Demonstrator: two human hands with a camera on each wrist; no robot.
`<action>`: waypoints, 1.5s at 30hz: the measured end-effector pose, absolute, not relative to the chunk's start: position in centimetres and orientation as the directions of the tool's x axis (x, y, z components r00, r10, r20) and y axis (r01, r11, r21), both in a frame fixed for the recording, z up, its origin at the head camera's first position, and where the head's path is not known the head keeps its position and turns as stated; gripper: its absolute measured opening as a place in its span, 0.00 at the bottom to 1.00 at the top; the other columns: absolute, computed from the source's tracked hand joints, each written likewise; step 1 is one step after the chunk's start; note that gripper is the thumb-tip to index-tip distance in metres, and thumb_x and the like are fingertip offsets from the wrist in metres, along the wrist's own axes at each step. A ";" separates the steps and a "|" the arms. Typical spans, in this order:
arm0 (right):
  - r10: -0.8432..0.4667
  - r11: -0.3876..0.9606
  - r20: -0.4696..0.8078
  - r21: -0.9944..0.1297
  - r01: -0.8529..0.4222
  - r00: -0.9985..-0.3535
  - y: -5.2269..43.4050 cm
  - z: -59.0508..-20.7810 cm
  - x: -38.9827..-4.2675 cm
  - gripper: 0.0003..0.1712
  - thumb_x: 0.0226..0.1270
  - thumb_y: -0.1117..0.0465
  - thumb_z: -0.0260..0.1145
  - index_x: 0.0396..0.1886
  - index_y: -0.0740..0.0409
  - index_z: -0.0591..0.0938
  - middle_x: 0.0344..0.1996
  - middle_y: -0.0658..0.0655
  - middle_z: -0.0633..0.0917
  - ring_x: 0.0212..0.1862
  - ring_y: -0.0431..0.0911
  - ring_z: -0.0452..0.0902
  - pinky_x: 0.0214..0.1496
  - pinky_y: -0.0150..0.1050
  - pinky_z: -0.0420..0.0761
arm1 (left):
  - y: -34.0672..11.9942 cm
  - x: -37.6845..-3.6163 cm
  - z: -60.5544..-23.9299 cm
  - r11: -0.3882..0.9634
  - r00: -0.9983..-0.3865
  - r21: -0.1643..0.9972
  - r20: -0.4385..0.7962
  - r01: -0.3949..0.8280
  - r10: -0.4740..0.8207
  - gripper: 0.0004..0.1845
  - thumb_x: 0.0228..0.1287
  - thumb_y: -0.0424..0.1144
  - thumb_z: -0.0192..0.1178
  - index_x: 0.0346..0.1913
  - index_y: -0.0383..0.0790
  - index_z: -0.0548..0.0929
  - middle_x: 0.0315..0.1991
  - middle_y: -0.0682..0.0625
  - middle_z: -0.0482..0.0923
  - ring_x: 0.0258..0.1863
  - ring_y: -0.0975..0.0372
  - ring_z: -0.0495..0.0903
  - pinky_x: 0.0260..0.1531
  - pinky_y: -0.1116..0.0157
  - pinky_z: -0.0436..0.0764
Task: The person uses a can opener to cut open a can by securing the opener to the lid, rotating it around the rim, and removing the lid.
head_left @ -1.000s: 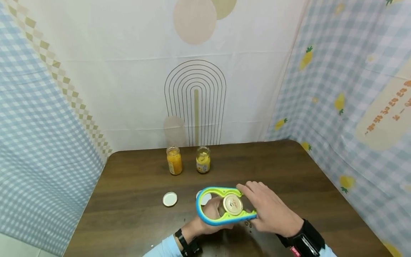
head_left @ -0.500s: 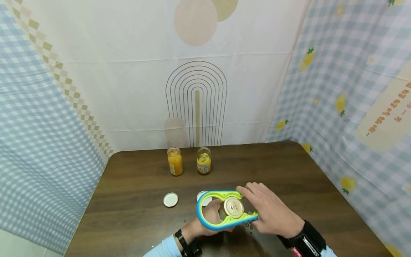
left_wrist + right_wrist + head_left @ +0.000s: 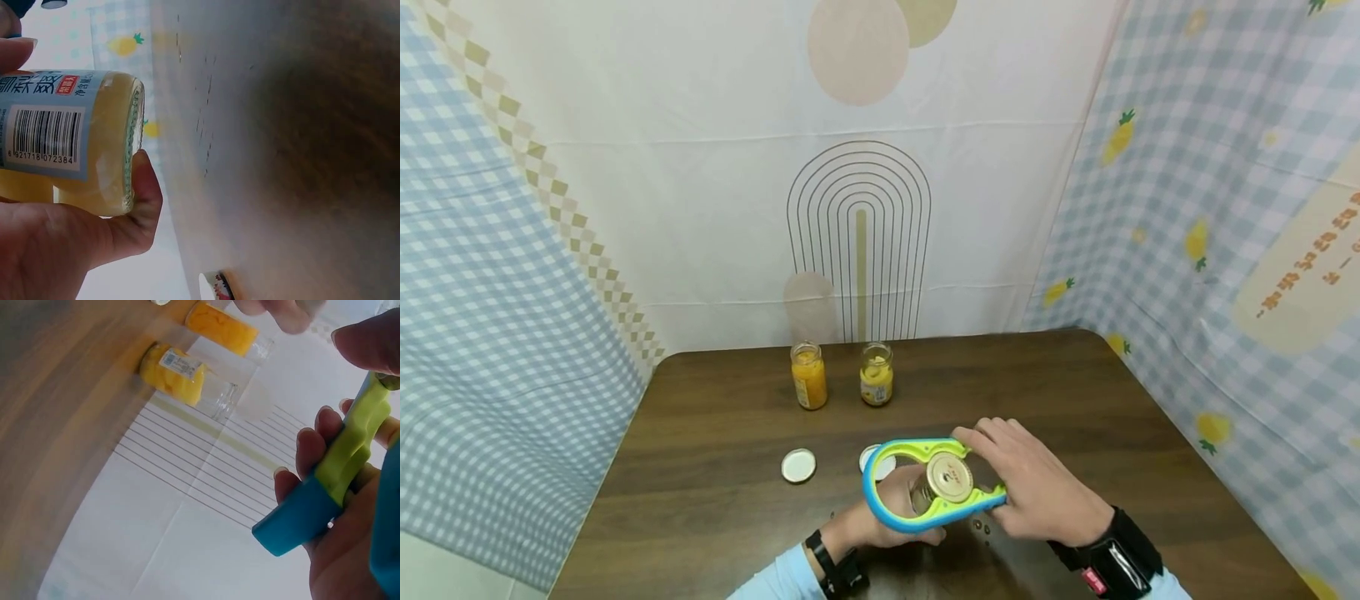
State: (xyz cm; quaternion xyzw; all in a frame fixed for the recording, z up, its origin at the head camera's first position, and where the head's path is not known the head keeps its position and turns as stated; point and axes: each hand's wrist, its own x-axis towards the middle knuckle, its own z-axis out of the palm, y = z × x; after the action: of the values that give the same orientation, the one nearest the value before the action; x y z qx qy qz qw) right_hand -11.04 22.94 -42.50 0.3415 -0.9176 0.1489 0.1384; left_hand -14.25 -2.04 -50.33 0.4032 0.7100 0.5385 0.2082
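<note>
My left hand grips a glass jar of pale yellow contents, raised off the table. A blue label with a barcode wraps the jar, and fingers reach round toward its base in the left wrist view. A gold-coloured lid is on the jar. Around this lid sits a blue and lime-green jar opener, a loop with two arms. My right hand grips the ends of both arms; its fingers curl over the green inner side in the right wrist view.
Two uncovered glass jars stand at the back of the brown table, one with orange contents and one with yellow. A white lid lies nearer; another lid is partly behind the opener. Small drops dot the tabletop.
The opener, lid and both hands have shifted slightly to the right, and the opener's angle has changed a little. Both hands keep their grips; the two back jars stay in place.
</note>
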 end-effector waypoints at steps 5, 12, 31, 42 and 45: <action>-0.560 0.748 0.357 -0.171 -0.641 -0.748 23.4 -42.4 -11.3 0.51 0.35 0.70 0.73 0.69 0.47 0.77 0.47 0.38 0.77 0.45 0.34 0.63 0.50 0.35 0.66 | -1.9 -14.2 -50.6 0.082 -0.609 0.925 0.175 0.370 0.774 0.37 0.64 0.36 0.74 0.75 0.52 0.74 0.69 0.51 0.81 0.68 0.66 0.79 0.75 0.64 0.75; -0.464 0.805 0.370 -0.204 -0.557 -0.805 24.9 -42.5 -11.1 0.53 0.35 0.71 0.73 0.71 0.52 0.76 0.46 0.39 0.78 0.45 0.35 0.66 0.51 0.39 0.72 | -1.9 -13.6 -50.6 0.123 -0.706 0.959 0.098 0.255 0.702 0.31 0.61 0.35 0.78 0.66 0.58 0.79 0.57 0.56 0.85 0.55 0.70 0.83 0.64 0.66 0.80; -0.337 0.839 0.317 -0.326 -0.435 -0.887 27.7 -44.6 -8.9 0.53 0.41 0.73 0.77 0.73 0.50 0.73 0.48 0.37 0.79 0.45 0.35 0.65 0.47 0.35 0.66 | -3.1 -13.3 -49.9 0.061 -0.788 0.995 0.026 0.080 0.615 0.27 0.78 0.46 0.65 0.70 0.47 0.65 0.58 0.46 0.78 0.50 0.65 0.80 0.51 0.69 0.80; -0.360 0.798 0.311 -0.386 -0.463 -0.880 27.7 -45.7 -8.1 0.54 0.42 0.73 0.79 0.73 0.42 0.73 0.45 0.32 0.75 0.44 0.31 0.65 0.48 0.35 0.66 | -1.3 -14.6 -49.5 0.101 -0.946 0.994 0.004 0.040 0.326 0.25 0.72 0.30 0.68 0.68 0.39 0.73 0.57 0.39 0.82 0.45 0.58 0.84 0.39 0.64 0.85; -0.375 0.788 0.295 -0.399 -0.470 -0.879 27.7 -46.3 -7.9 0.52 0.45 0.70 0.81 0.72 0.40 0.72 0.46 0.31 0.75 0.44 0.32 0.67 0.47 0.33 0.66 | -0.8 -15.6 -49.7 0.157 -0.965 0.986 0.009 0.052 0.263 0.24 0.70 0.29 0.68 0.65 0.40 0.75 0.58 0.40 0.82 0.47 0.56 0.83 0.43 0.60 0.85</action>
State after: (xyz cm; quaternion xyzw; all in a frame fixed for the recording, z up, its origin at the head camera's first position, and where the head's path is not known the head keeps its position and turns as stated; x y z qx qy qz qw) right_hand -7.85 27.68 -46.27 0.2245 -0.9401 0.2361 0.1006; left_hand -15.59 -0.80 -49.69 0.1041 0.7561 0.6409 0.0822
